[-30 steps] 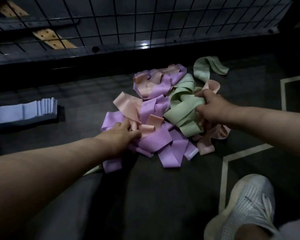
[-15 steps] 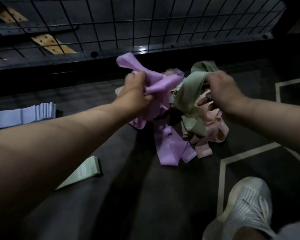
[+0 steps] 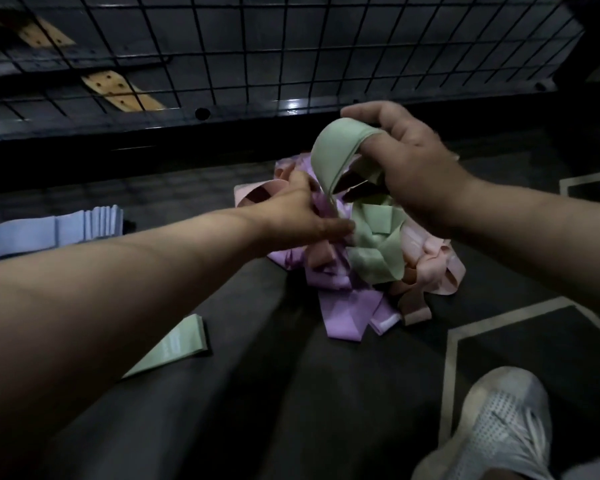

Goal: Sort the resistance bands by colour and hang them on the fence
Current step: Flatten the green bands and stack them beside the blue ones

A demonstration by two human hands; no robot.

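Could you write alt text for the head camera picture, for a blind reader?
A person's right hand holds up a looped pale green elastic band while the left hand grips a tangled pile of purple, pink and green bands on a dark floor, before a black wire-grid fence.

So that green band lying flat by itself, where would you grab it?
Probably pinch the green band at its squared end, from above on the pile side: it lies flat on the floor, and its other end hides under the left forearm.

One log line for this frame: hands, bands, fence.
phase: sorting | right hand: holds green band above pile | left hand: grips purple bands | fence: no bands visible on it
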